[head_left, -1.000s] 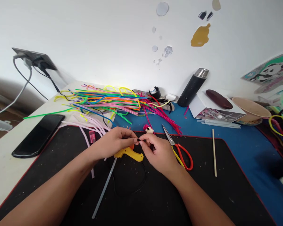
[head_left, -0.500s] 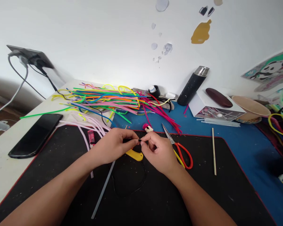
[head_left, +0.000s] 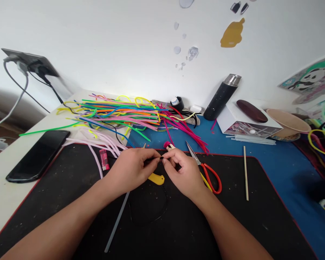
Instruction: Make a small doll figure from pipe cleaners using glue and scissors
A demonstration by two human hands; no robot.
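Over the black mat (head_left: 233, 224), my left hand (head_left: 132, 169) and my right hand (head_left: 182, 171) meet fingertip to fingertip. Both pinch a small black piece (head_left: 160, 159), too tiny to name for sure. A thin black strand (head_left: 151, 216) loops on the mat below my hands. Beneath them lies a yellow glue gun (head_left: 156, 178), partly hidden, with a clear glue stick (head_left: 116, 225) trailing toward me. Just beyond my right fingers rests a small pink and cream figure (head_left: 168, 145).
Red-handled scissors (head_left: 209, 173) lie right of my right hand, a wooden stick (head_left: 245, 173) farther right. A heap of coloured pipe cleaners (head_left: 124, 113) fills the back. A phone (head_left: 35, 155) lies left, a pink lighter (head_left: 104, 159) near it. A dark flask (head_left: 222, 96), white box (head_left: 246, 124) and bowl (head_left: 287, 124) stand at the back right.
Both hands stayed pinched together and shifted slightly away from me, covering more of the glue gun. The view drifted a little to the right.
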